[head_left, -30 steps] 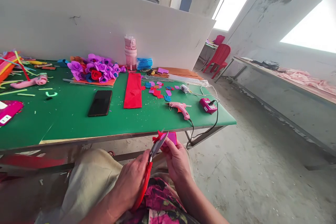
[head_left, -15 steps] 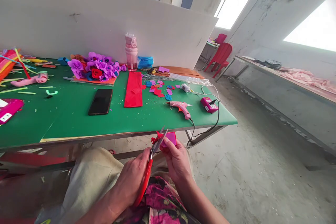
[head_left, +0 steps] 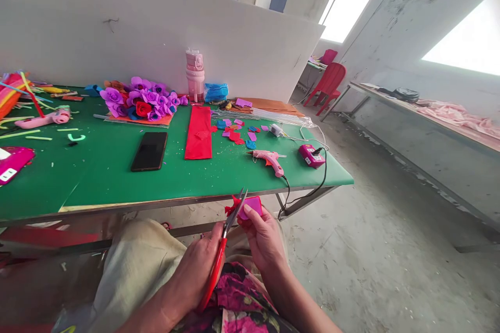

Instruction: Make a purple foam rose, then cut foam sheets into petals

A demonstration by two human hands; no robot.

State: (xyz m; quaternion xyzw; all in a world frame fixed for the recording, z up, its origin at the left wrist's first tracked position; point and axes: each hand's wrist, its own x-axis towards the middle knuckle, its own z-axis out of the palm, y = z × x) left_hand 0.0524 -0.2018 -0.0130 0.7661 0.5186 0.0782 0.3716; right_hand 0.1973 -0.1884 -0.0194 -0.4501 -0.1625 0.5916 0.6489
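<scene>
My left hand (head_left: 199,263) is closed around the red handles of a pair of scissors (head_left: 216,273), whose blades point up and away from me. Between the fingertips of my right hand (head_left: 263,237) is a small stack of purple and red paper (head_left: 254,207), pinched under the thumb. The blades lie across the left side of this stack, nearly together. A crumpled red scrap (head_left: 231,207) sticks out just left of the blades. Both hands are over my lap, in front of the table edge. My right fingers are partly hidden behind the paper.
On the green table (head_left: 105,182) lie a phone (head_left: 149,151), a red paper strip (head_left: 198,132), paper scraps (head_left: 234,136), a pink glue gun (head_left: 269,158) and a corded power socket (head_left: 311,156). Purple paper flowers (head_left: 144,96) and a pink bottle (head_left: 195,78) stand behind.
The scissors' blades have drawn closer together across the paper. My right hand keeps its pinch in nearly the same place. The view has shifted slightly.
</scene>
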